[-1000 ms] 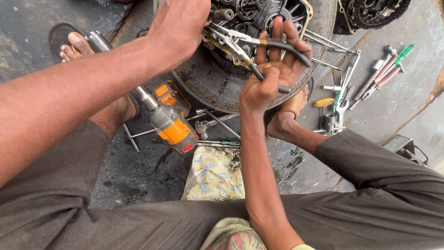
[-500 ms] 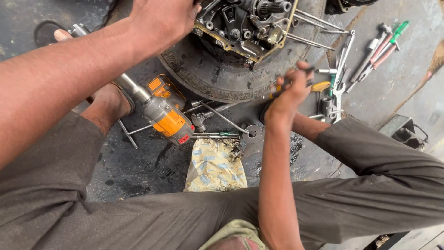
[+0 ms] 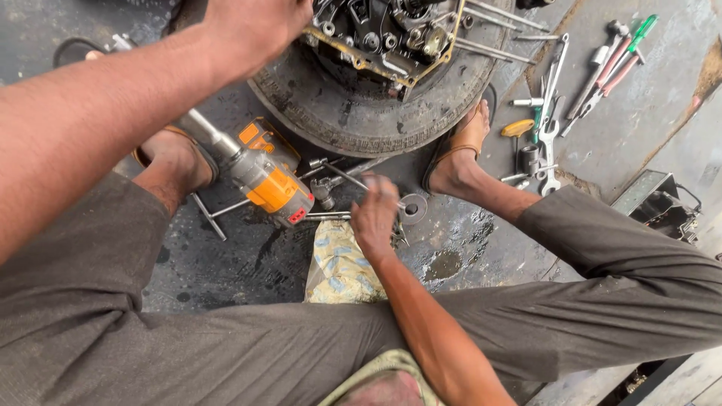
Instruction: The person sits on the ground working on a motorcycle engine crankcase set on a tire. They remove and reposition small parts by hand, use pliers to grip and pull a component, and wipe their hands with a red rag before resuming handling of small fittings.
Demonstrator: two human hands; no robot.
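Note:
My left hand (image 3: pixel 256 30) is at the top, its fingers curled over the left edge of a greasy engine block (image 3: pixel 391 37) that lies on a worn tyre (image 3: pixel 331 113). My right hand (image 3: pixel 376 214) is low over the wet floor in front of the tyre. Its bent fingers are among small metal parts, at a thin metal rod (image 3: pixel 346 179) and beside a round metal disc (image 3: pixel 414 209). The hand is blurred, so what it holds is unclear. An orange and grey power wrench (image 3: pixel 271 180) lies just left of it.
A patterned cloth (image 3: pixel 338 263) lies between my legs. My sandalled feet (image 3: pixel 462 150) (image 3: pixel 177 158) flank the tyre. Spanners and sockets (image 3: pixel 549 128) and coloured screwdrivers (image 3: pixel 617 60) lie at the right. A black box (image 3: pixel 654 203) sits by my right knee.
My right hand left the engine, dropped past the tyre's rim and came down to the small parts on the floor. The left hand stayed on the engine.

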